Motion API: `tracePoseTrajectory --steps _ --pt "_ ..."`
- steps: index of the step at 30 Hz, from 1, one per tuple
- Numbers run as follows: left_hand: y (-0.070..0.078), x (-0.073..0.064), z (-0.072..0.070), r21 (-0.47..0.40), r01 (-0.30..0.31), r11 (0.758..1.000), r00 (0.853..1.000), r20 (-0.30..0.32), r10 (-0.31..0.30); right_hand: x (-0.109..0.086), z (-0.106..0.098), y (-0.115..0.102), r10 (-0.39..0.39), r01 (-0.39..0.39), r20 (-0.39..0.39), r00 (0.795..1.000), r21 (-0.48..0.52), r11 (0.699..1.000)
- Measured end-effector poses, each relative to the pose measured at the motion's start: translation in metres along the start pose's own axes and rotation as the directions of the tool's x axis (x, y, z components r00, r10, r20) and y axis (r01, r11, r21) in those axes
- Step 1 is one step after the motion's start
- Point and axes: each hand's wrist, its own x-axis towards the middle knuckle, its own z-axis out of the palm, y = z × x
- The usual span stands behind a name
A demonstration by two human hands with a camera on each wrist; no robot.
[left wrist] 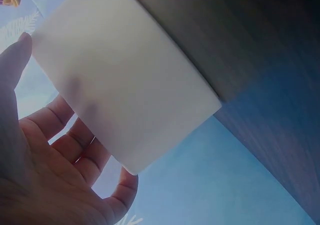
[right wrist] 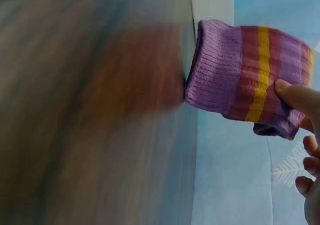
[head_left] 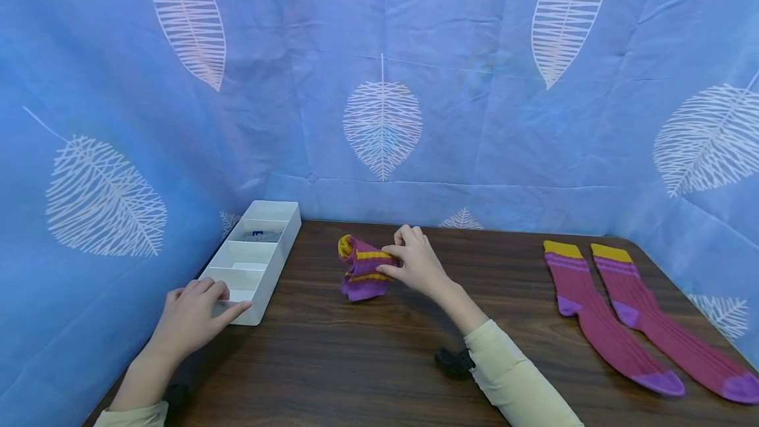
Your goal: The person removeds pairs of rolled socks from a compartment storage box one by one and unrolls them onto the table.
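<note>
A folded striped sock bundle, purple, maroon and yellow, stands on the table near the middle. My right hand pinches its right side, thumb in front; in the right wrist view the thumb presses the ribbed knit of the sock bundle. At the left, my left hand grips the near end of a long white divided box. Seen from the left wrist, its fingertips show faintly through the end wall of the box, and the thumb lies by the corner. A small clear packet lies in a far compartment.
Two long maroon socks with yellow cuffs and purple heels and toes lie flat on the right of the dark wooden table. Blue leaf-patterned cloth hangs around the back and sides.
</note>
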Motion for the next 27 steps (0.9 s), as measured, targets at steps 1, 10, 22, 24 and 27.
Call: tracePoseTrajectory --steps 1,10,22,24,27 --pt "0.000 0.000 0.000 0.002 0.001 1.000 1.000 -0.001 -0.001 -0.002 -0.001 0.000 -0.015 0.015 0.005 1.000 0.002 1.000" --pt "0.000 0.001 0.000 -0.002 0.001 1.000 1.000 0.005 -0.001 -0.020 -0.007 0.009 -0.201 0.201 0.043 0.979 0.008 0.980" --pt "-0.002 0.003 0.003 -0.010 -0.003 1.000 1.000 0.012 0.003 -0.033 -0.024 0.033 -0.191 0.163 0.330 0.924 0.113 0.980" --pt "-0.002 0.003 0.002 -0.002 -0.008 1.000 1.000 0.012 0.008 -0.034 -0.028 0.036 -0.192 0.154 0.351 0.917 0.132 0.979" --pt "-0.001 0.003 0.002 0.013 -0.038 0.999 0.999 -0.028 0.038 -0.035 -0.033 0.039 -0.184 0.131 0.384 0.905 0.159 0.979"
